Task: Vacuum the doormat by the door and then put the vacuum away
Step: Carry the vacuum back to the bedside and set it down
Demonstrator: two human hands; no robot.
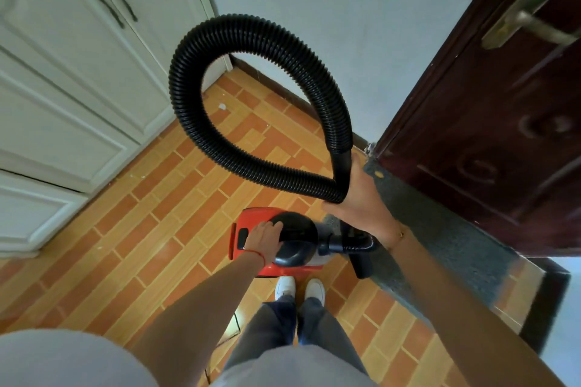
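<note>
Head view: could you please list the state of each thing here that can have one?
Vacuum: held by its top handle.
Hose: looped, gathered.
Left hand: grips the vacuum's handle.
Right hand: holds the hose where the loop crosses.
Door: open.
Cabinet: doors shut.
Doormat: flat by the door.

Orange tiled floor [176, 198] carries the grey doormat [440, 229]; white shoes [298, 289] stand on it
</note>
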